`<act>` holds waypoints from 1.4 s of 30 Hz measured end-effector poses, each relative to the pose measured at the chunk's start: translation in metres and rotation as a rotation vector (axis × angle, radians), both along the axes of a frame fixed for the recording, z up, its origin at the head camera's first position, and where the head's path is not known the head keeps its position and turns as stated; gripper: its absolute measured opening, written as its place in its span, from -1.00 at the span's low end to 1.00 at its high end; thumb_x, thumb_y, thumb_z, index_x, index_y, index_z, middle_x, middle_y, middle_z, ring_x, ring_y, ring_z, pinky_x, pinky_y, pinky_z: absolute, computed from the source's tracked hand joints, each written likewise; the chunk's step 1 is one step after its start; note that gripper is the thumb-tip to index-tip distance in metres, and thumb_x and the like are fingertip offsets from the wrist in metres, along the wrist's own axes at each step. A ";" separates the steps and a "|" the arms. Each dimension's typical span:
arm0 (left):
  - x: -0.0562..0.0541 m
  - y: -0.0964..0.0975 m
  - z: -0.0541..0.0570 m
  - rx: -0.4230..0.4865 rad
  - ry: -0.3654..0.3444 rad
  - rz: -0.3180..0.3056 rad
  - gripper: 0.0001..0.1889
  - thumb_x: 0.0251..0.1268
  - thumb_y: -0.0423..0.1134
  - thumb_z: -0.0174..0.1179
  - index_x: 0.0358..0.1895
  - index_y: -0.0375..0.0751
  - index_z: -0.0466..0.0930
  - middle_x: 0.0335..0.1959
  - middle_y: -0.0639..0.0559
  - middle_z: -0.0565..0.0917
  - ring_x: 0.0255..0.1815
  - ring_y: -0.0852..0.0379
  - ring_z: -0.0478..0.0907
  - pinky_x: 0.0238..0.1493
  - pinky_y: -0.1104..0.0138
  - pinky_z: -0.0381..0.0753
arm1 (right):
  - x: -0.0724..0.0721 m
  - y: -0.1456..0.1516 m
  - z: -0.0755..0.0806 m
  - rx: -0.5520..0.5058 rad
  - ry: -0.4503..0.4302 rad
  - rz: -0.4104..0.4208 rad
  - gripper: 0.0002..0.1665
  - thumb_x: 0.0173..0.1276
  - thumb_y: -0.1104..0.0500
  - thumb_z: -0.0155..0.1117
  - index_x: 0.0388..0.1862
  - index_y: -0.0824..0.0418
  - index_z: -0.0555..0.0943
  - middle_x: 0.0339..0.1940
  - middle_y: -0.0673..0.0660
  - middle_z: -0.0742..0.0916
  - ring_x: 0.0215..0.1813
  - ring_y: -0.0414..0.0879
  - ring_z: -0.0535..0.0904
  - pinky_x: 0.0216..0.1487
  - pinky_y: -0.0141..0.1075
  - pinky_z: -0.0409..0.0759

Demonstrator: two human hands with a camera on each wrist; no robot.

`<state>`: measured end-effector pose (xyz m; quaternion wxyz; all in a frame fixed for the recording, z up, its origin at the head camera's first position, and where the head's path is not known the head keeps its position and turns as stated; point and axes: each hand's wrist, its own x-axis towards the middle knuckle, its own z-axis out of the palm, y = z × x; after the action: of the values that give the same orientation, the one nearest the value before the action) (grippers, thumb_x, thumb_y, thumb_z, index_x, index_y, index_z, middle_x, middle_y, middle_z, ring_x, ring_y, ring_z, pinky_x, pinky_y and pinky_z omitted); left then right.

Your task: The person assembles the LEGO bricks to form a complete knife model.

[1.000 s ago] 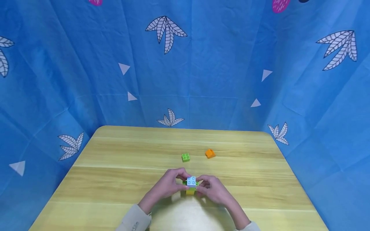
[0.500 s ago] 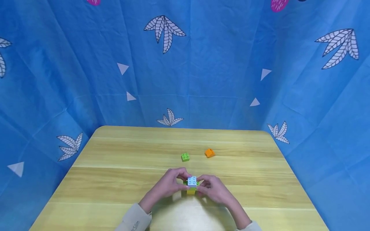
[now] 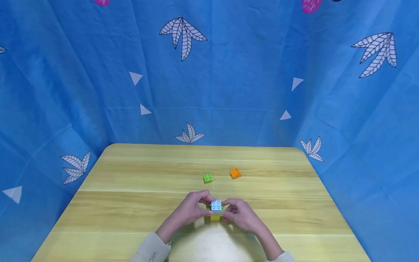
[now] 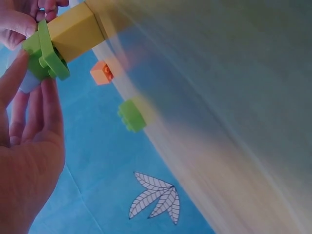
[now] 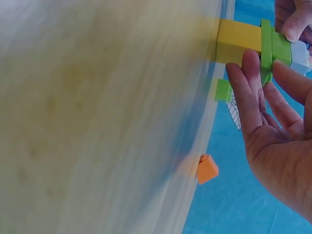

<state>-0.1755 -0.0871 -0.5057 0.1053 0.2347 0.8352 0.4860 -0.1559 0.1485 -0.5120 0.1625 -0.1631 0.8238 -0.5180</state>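
A small upright stack of toy building bricks stands on the table between both hands. From the bottom it shows a yellow brick [image 5: 239, 41], a wider green plate with studs at its sides, a green brick [image 5: 281, 48] and a light blue brick [image 3: 216, 206] on top. My left hand [image 3: 187, 210] pinches the upper part from the left between thumb and fingers. From the right, the thumb and forefinger of my right hand [image 3: 241, 214] pinch it around the green and light blue bricks. In the right wrist view, other right fingers lie beside the yellow brick.
Beyond the hands, a loose green brick [image 3: 207, 178] lies on the wooden table [image 3: 131, 174]. An orange sloped brick [image 3: 235, 173] lies to its right. A blue patterned curtain [image 3: 209, 80] hangs behind the table and along its sides.
The head view has shifted slightly, so the scene sits a little further left. Both hands keep their hold on the stack, with no visible change in the bricks.
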 end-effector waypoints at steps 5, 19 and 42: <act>0.000 0.000 -0.002 0.001 0.002 0.002 -0.71 0.11 -0.35 0.52 -0.17 0.00 0.63 -0.01 0.12 0.80 -0.02 0.18 0.71 0.13 0.21 0.74 | 0.000 0.000 0.001 -0.006 0.003 -0.005 -0.53 0.43 0.20 0.38 0.23 0.40 0.59 -0.26 0.21 0.79 -0.28 0.04 0.77 -0.22 -0.19 0.77; -0.021 -0.020 0.007 -0.011 -0.059 -0.173 -0.36 0.18 -0.23 0.52 0.35 0.01 0.50 0.30 -0.10 0.62 0.22 -0.03 0.63 0.30 0.15 0.64 | 0.000 0.000 0.000 -0.013 0.001 -0.011 -0.52 0.41 0.22 0.38 0.24 0.42 0.58 -0.25 0.22 0.79 -0.28 0.04 0.76 -0.24 -0.19 0.79; -0.103 0.004 -0.019 0.019 -0.214 0.360 -0.38 0.14 -0.43 0.49 0.31 -0.25 0.52 0.23 -0.20 0.63 0.24 -0.17 0.56 0.31 0.01 0.62 | 0.001 -0.001 0.003 0.041 0.008 -0.019 -0.53 0.40 0.20 0.40 0.21 0.38 0.61 -0.25 0.16 0.78 -0.25 0.01 0.75 -0.20 -0.28 0.77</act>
<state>-0.2785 -0.0830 -0.5242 0.1026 0.0295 0.8431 0.5270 -0.1546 0.1478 -0.5087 0.1577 -0.1538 0.8363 -0.5022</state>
